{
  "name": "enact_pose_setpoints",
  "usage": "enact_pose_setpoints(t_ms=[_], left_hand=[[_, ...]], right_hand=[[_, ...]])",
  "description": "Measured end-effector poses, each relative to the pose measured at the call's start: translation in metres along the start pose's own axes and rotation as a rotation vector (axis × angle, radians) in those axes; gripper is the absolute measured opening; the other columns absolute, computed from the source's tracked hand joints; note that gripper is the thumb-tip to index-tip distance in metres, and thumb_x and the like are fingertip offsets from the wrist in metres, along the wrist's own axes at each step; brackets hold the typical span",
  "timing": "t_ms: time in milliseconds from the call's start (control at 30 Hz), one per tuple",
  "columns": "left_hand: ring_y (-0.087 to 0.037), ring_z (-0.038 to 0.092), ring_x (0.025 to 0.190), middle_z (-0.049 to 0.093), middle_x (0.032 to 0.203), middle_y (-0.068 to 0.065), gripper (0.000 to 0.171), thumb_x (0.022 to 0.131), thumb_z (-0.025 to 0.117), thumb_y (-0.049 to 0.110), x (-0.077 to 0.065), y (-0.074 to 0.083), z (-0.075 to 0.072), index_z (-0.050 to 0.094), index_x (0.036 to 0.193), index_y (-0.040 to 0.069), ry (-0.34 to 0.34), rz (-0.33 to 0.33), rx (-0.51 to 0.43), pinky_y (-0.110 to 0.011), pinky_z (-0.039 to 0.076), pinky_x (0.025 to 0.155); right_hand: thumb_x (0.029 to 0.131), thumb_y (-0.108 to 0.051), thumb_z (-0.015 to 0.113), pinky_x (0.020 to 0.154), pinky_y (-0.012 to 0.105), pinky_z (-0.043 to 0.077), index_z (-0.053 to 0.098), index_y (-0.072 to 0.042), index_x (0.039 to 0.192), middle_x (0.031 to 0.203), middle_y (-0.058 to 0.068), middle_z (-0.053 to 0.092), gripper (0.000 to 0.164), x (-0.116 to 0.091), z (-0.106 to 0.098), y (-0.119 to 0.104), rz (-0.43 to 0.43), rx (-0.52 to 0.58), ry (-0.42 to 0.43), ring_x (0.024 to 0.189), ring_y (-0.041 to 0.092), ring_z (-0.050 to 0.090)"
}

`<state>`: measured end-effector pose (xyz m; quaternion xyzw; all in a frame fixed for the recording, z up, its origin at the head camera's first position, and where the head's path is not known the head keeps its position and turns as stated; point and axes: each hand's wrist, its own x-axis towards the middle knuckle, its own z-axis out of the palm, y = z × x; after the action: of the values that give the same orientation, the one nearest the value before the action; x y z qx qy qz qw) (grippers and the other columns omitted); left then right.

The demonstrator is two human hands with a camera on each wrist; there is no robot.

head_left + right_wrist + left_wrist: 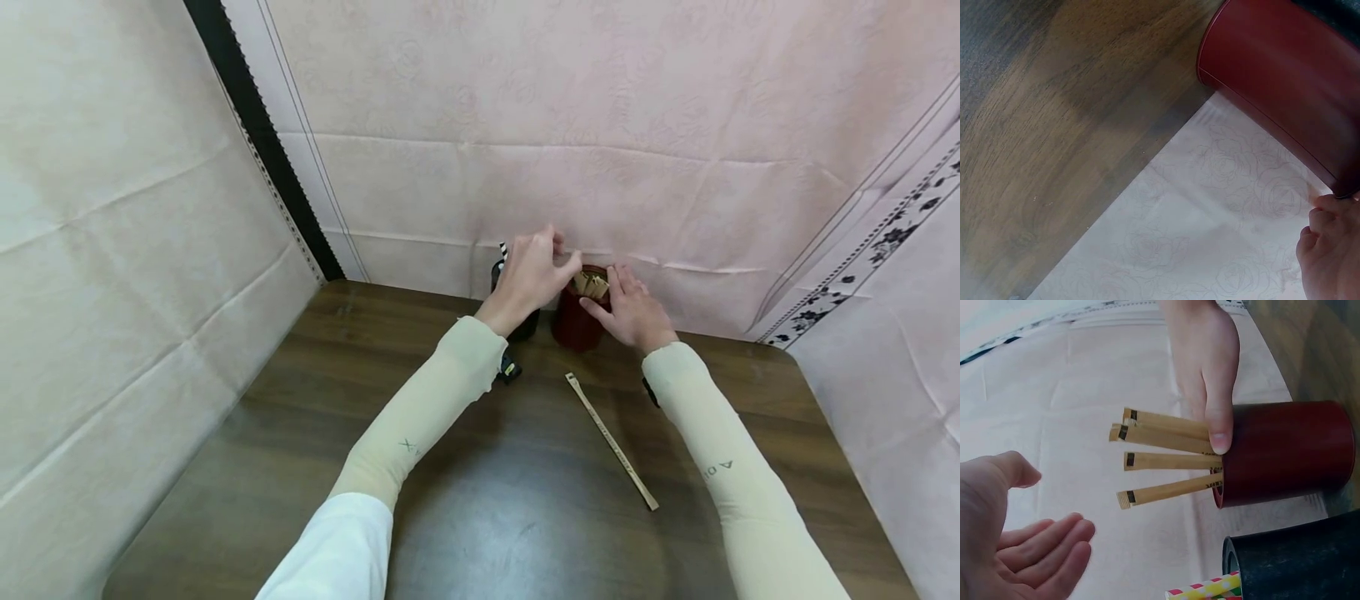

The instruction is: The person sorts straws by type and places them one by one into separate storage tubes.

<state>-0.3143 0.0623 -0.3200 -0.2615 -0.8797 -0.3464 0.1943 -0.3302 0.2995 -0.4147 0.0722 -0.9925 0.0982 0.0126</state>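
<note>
A dark red leather-look cup (577, 323) stands at the table's back edge with several slim kraft-paper packets (1166, 464) sticking out of its mouth. My right hand (633, 312) holds this cup at its rim, the thumb on the near side and the fingers round the right side. My left hand (534, 271) hovers just left of the packets, fingers loosely bent and apart, and nothing lies between them. Behind the left wrist, partly hidden, is a black cup (1300, 559) with patterned paper straws (1210, 586) in it.
A single long kraft-paper packet (611, 442) lies slantwise on the brown wooden table (465, 517), in front of the cups. Close behind the cups hangs a pale cloth (600, 183), and similar cloths close off both sides.
</note>
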Motion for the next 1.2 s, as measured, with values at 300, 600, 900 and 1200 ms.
enact_pose_setpoints(t_ms=[300,600,900,1200], left_hand=[[-0.012,0.074,0.081,0.08,0.091,0.0,0.027,0.099,0.07,0.034,-0.021,0.01,0.006,0.074,0.101,0.008,-0.103,-0.027,0.102,-0.024,0.059,0.071],[-0.009,0.046,0.052,0.051,0.052,0.006,0.044,0.095,0.073,0.032,-0.038,0.002,0.026,0.059,0.056,0.015,-0.221,-0.064,0.103,-0.022,0.032,0.05],[-0.012,0.054,0.055,0.051,0.048,0.008,0.047,0.094,0.077,0.036,-0.059,-0.008,0.05,0.06,0.055,0.015,-0.378,-0.181,0.026,-0.024,0.04,0.05],[-0.013,0.058,0.057,0.059,0.054,0.003,0.04,0.096,0.077,0.035,-0.079,-0.016,0.079,0.065,0.066,0.012,-0.501,-0.226,0.02,-0.025,0.044,0.053]], right_hand=[[0.104,-0.078,0.026,0.134,0.06,0.012,0.002,0.005,0.168,0.176,0.029,0.001,0.107,-0.002,-0.002,0.001,-0.015,-0.019,-0.003,0.165,0.045,0.003],[0.105,-0.076,0.026,0.134,0.06,0.011,0.002,0.005,0.168,0.176,0.03,0.002,0.105,0.0,0.0,0.002,-0.022,-0.031,-0.006,0.165,0.045,0.003],[0.104,-0.077,0.028,0.134,0.059,0.01,0.0,0.001,0.169,0.177,0.027,-0.001,0.105,-0.001,0.001,0.002,-0.007,0.001,0.002,0.166,0.042,0.001],[0.104,-0.078,0.027,0.134,0.058,0.009,0.0,0.0,0.169,0.177,0.026,-0.001,0.105,-0.002,0.0,0.0,-0.005,0.01,-0.001,0.166,0.041,0.0]])
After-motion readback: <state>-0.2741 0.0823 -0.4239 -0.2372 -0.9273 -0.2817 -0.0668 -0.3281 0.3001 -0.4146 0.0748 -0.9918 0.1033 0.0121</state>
